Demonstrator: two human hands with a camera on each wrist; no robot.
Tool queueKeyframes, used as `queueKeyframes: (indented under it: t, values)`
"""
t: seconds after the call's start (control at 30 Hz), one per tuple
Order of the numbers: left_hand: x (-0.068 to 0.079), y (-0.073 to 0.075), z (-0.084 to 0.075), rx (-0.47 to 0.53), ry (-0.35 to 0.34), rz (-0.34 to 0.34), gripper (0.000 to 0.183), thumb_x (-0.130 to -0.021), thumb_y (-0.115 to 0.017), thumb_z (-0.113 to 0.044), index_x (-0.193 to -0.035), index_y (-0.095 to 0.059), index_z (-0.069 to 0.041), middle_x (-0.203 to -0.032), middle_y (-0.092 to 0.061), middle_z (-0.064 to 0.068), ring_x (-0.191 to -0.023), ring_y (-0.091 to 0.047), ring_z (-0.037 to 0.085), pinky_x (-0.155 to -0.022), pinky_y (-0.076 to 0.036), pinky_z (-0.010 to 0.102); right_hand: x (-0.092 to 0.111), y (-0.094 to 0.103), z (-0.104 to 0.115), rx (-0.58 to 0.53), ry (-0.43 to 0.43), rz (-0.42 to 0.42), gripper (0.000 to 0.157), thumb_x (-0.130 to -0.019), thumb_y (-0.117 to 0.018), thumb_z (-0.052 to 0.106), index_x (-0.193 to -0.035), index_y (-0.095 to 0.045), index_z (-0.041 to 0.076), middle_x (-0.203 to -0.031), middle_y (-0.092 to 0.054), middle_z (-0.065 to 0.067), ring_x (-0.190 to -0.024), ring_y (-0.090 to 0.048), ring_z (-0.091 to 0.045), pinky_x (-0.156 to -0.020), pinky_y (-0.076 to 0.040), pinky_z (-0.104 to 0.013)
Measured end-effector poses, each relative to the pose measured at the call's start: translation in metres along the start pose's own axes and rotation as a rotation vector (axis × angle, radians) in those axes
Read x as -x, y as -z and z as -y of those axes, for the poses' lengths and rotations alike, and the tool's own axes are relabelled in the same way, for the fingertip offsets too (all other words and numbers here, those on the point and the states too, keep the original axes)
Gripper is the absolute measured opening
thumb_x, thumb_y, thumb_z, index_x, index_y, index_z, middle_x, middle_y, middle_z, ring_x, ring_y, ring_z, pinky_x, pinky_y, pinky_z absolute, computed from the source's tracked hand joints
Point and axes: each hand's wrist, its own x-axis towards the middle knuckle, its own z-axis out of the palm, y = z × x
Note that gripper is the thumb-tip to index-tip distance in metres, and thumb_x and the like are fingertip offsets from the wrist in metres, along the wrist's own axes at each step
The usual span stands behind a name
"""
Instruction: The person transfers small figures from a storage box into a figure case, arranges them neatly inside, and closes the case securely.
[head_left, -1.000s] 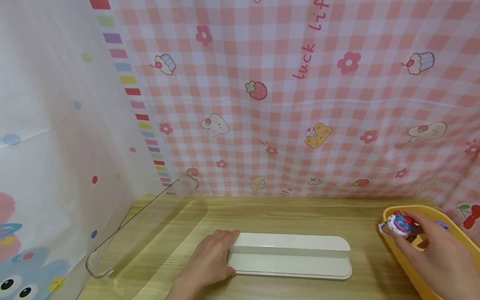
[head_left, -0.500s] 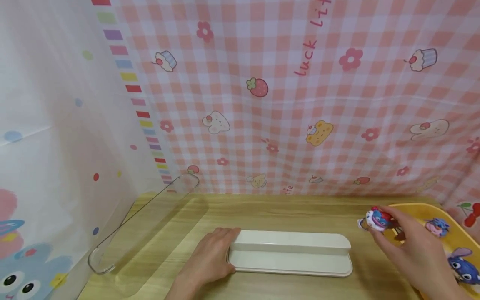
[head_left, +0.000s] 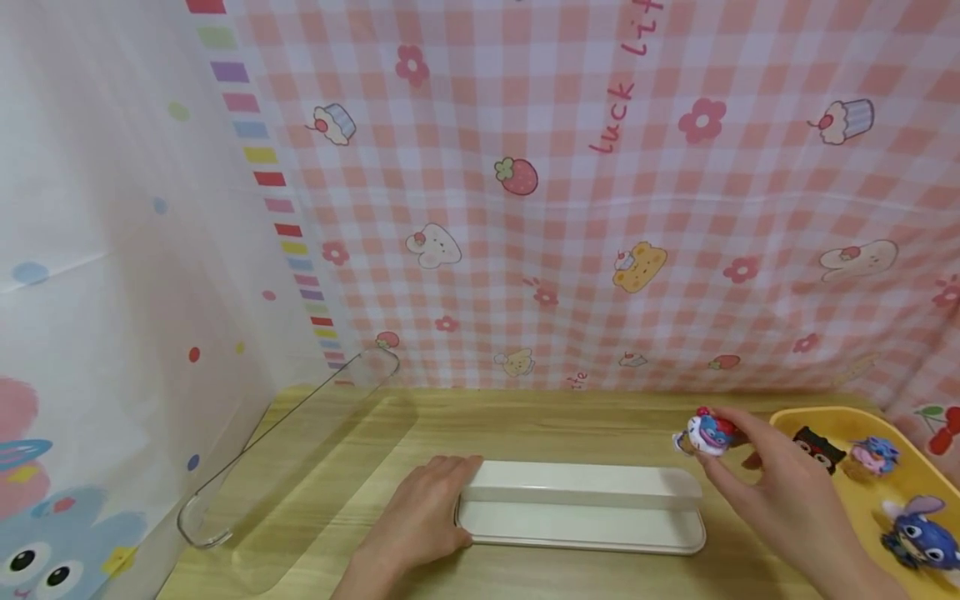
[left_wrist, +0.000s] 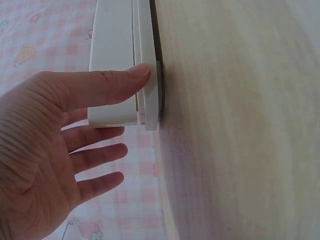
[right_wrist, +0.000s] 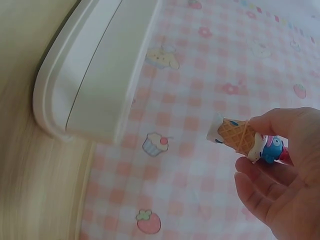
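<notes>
My left hand (head_left: 420,512) grips the left end of a white stepped display base (head_left: 581,525) lying on the wooden table. Seen from the left wrist, the thumb (left_wrist: 107,87) presses the base's front edge while the other fingers reach behind it. Between thumb and fingers, my right hand (head_left: 787,492) pinches a small figurine (head_left: 708,435) above the table, just beyond the base's right end. It has a blue character with red and white on top. The right wrist view shows its waffle-cone body (right_wrist: 237,136) and a white foot end pointing away from the palm.
A clear plastic cover (head_left: 300,467) stands on the table at the left, close to the white curtain. At the right is a yellow tray (head_left: 855,500) with several figurines, among them a blue long-eared one (head_left: 922,537). Pink checked cloth (head_left: 570,208) hangs behind the table.
My right hand has carried the ice-cream-cone figurine left, from over the yellow tray to near the base's right end. More of the tray's figurines show. My left hand stays on the base.
</notes>
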Motion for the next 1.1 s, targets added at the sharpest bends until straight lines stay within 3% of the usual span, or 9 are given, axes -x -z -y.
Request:
queueKeyframes:
  t: [0.53, 0.83, 1.1]
  values:
    - [0.000, -0.002, 0.002, -0.008, -0.015, -0.016, 0.093, -0.062, -0.101, -0.015, -0.143, -0.057, -0.004, -0.132, -0.068, 0.007, -0.122, -0.061, 0.026, -0.104, -0.053, 0.047, -0.007, -0.029, 0.034, -0.109, 0.114, -0.024, 0.063, -0.069, -0.095, 0.001, -0.126, -0.068, 0.004, -0.102, -0.073, -0.004, -0.081, -0.062, -0.013, -0.068, -0.047, -0.010]
    - [0.001, -0.002, 0.002, -0.002, -0.016, -0.019, 0.092, -0.062, -0.101, -0.015, -0.143, -0.057, -0.005, -0.132, -0.068, 0.007, -0.122, -0.061, 0.026, -0.104, -0.052, 0.047, -0.015, -0.043, 0.052, -0.157, 0.182, -0.020, 0.061, -0.071, -0.094, 0.002, -0.125, -0.067, 0.003, -0.103, -0.073, -0.003, -0.082, -0.065, -0.013, -0.063, -0.057, -0.024]
    - [0.001, -0.002, 0.002, 0.005, -0.011, -0.017, 0.093, -0.063, -0.100, -0.014, -0.144, -0.057, -0.004, -0.134, -0.067, 0.007, -0.124, -0.061, 0.025, -0.106, -0.051, 0.047, -0.018, -0.055, 0.063, -0.197, 0.198, -0.004, 0.058, -0.072, -0.093, 0.002, -0.124, -0.068, 0.005, -0.104, -0.073, -0.001, -0.085, -0.064, -0.009, -0.063, -0.057, -0.024]
